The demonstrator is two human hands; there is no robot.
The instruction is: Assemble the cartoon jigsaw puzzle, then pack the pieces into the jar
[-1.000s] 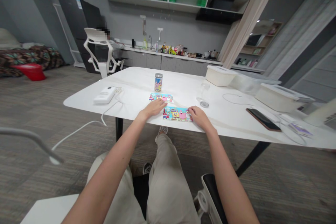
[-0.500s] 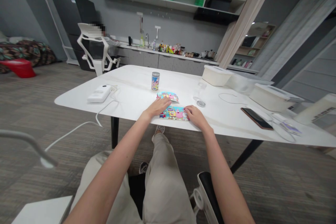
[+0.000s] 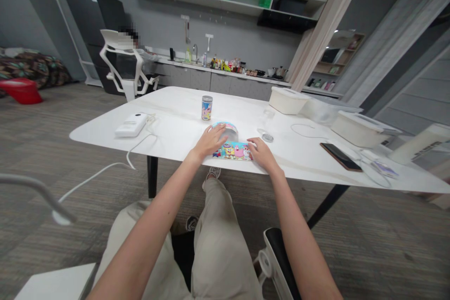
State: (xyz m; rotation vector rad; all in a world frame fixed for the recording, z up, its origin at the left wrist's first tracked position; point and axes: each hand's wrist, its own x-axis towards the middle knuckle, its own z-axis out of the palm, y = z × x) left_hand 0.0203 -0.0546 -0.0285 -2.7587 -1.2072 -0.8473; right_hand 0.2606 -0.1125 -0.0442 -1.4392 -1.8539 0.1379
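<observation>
A colourful cartoon strip lies flat near the front edge of the white table. Behind it a second printed piece stands curved up, its pale side facing me. My left hand is at the left of both pieces, its fingers against the curved one; whether it grips it cannot be made out. My right hand touches the right end of the flat strip with its fingers slightly spread. A cartoon-printed can with a grey lid stands farther back. A clear jar and a round lid are right of the pieces.
A white box with cables is on the left of the table. On the right are a phone, storage containers and a white bottle-like object. A person sits beyond the table, behind a white chair.
The rear printed piece has gone from lying nearly flat to curving upward, with my left hand shifted slightly onto it. The view has shifted a little.
</observation>
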